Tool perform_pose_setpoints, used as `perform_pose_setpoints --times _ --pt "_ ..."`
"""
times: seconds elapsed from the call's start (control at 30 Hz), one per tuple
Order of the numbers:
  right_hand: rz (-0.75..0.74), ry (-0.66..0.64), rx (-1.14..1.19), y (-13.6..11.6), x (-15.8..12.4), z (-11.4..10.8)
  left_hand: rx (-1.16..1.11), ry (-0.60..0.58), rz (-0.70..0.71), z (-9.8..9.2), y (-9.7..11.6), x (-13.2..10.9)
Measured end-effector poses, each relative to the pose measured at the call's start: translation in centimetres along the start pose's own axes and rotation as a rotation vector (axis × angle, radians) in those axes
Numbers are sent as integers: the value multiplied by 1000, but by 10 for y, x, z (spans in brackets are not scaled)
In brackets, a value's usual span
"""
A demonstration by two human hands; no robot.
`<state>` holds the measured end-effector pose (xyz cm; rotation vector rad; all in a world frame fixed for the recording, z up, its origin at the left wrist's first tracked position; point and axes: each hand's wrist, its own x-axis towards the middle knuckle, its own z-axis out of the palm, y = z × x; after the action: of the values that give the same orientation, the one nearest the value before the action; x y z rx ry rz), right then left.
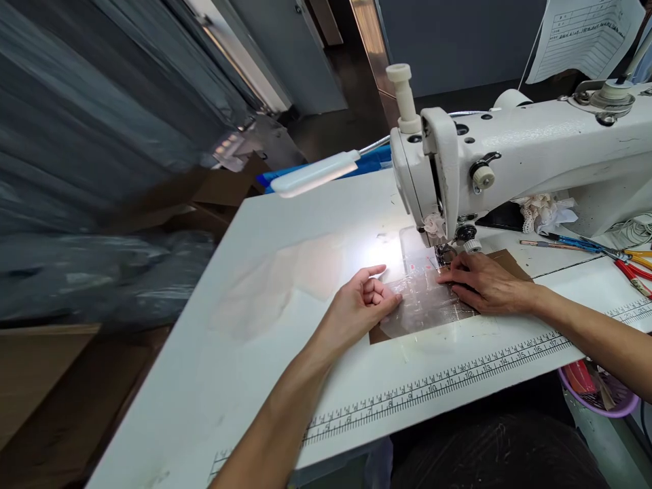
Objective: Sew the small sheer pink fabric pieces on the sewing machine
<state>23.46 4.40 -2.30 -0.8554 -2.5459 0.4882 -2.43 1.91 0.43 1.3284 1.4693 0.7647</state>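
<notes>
The white tabletop [204, 394] left of the sewing machine [509, 156] gives a hand room to pass, with the lamp [316, 173] overhanging it. At the machine's needle end, the left hand [367, 295] and right hand [473, 280] block access; lace [537, 207] crowds beneath its arm.

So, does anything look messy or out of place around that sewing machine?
Slightly: crumpled lacy fabric sits bunched beneath the sewing machine arm, and tools nearby lie crossed in a loose pile, not sorted. No spill shows.

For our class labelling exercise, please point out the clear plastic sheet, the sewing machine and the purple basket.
Clear plastic sheet [422, 302], head view: its middle.
Sewing machine [537, 149], head view: its white arm.
Purple basket [619, 411], head view: its rim.
</notes>
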Motion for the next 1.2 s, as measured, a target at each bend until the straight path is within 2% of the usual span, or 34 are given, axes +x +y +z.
perform_pose_setpoints --times 0.17,0.33,0.43,0.63,0.93,1.0,1.07,1.1,1.13,1.2 --pt "45 -22 -23 -5 0 -1 25 -6 24 1 -2 -1" --pt "56 7 150 -2 -4 -9 47 -5 31 0 -4 -1" --pt "40 -37 207 -1 -6 -18 41 0 25 0 -5 -1" --pt "-57 -93 81 -4 -8 -21 50 8 22 0 -4 -2" --pt "-109 -54 26 -4 -9 -15 69 1 55 -5 -14 1" --pt "-103 -53 24 -5 -9 -15 185 98 153 -6 -13 1" --pt "-89 -57 26 -6 -9 -15 380 253 359 -5 -10 1" --pt "-83 -59 26 -7 -9 -15 486 294 499 -3 -8 3" --pt "-79 -58 27 -7 -9 -15 589 292 649 0 -5 5" --pt "-77 -48 28 -8 -9 -14 776 184 932 7 -1 12"
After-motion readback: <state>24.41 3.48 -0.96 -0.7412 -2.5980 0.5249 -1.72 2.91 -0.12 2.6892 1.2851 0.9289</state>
